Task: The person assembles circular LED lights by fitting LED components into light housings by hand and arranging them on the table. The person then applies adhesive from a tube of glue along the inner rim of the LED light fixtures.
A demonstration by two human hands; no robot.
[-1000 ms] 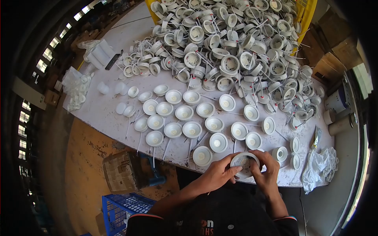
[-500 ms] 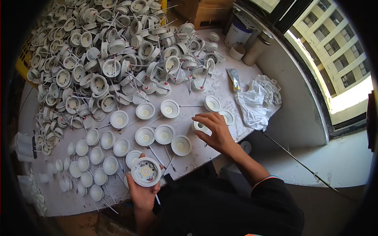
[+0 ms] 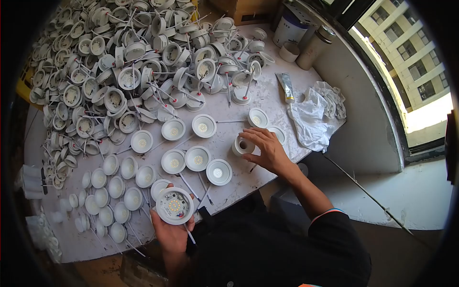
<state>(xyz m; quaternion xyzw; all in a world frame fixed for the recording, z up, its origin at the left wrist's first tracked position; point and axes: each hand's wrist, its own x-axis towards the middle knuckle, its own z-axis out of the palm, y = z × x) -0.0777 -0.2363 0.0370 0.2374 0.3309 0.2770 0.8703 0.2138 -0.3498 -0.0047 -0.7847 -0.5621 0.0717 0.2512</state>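
While the left hand [image 3: 169,237] holds a housing [image 3: 158,213] containing an LED board [image 3: 175,205], a white cup [image 3: 237,148] lies within the half-curled right hand [image 3: 271,152], grip unclear.

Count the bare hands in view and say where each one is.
2. The left hand is under a round white lamp, holding it; the right hand is at a white cup nearer the window. No others show.
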